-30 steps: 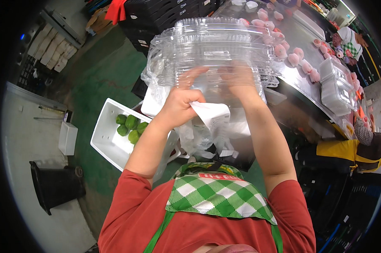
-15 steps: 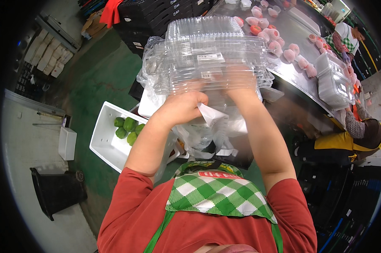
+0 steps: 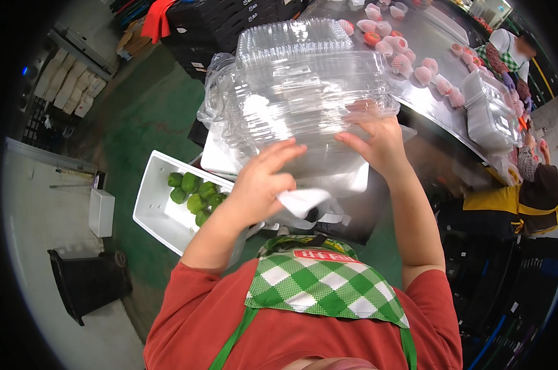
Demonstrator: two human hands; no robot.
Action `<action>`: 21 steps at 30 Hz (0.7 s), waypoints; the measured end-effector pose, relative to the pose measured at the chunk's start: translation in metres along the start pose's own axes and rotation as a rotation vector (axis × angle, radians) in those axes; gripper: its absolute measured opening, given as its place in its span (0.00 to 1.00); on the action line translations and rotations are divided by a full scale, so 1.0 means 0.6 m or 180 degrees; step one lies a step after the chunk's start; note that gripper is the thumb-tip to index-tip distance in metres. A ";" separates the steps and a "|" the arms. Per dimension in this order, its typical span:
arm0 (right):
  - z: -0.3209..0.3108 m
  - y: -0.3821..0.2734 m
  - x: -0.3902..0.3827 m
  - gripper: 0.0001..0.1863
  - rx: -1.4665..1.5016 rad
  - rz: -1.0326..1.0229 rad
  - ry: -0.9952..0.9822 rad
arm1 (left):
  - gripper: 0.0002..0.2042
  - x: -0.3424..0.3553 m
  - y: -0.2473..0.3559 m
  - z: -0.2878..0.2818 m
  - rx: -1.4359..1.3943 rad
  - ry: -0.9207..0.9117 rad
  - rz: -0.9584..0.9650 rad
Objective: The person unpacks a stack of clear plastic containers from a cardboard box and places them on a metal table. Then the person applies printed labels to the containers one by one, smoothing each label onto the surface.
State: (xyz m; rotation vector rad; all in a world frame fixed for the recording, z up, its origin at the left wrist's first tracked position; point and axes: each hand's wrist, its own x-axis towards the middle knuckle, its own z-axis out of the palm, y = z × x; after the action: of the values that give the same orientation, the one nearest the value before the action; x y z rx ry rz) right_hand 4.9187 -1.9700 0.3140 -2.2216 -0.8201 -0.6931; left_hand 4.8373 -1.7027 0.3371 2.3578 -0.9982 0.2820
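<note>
A stack of clear plastic containers (image 3: 316, 102) lies in front of me, pale labels showing through the glossy plastic. My right hand (image 3: 380, 145) grips its near right edge; the thumb points left and the other fingers are partly behind the plastic. Just off the stack's near left side, my left hand (image 3: 260, 182) has its upper fingers spread. A piece of white paper (image 3: 305, 201) hangs at its lower edge and seems held there, though motion blurs the grip. Behind the stack sits another clear container (image 3: 294, 43). Crumpled clear plastic wrap (image 3: 214, 92) lies at the left.
A white foam box (image 3: 161, 209) with green vegetables (image 3: 195, 202) stands at left. Black crates (image 3: 208, 31) are stacked behind. The metal table (image 3: 414, 80) carries red fruit in pink foam nets (image 3: 400, 63) and more clear containers (image 3: 491, 117). Two co-workers (image 3: 504, 52) are at right.
My left hand has moved down and left, its fingers spreading and the white paper moving with it. My right hand has shifted right to the containers' edge. The containers have tilted.
</note>
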 end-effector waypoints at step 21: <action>0.001 -0.024 0.025 0.14 -0.0060 0.0504 0.0235 | 0.08 -0.012 0.015 0.060 0.0774 0.0709 -0.0109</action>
State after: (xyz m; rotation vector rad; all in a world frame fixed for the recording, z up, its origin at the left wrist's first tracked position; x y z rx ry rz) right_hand 4.9188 -1.9557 0.3291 -2.2353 -0.5962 -0.7039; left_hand 4.8252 -1.7238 0.3082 2.4870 -0.8565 0.6705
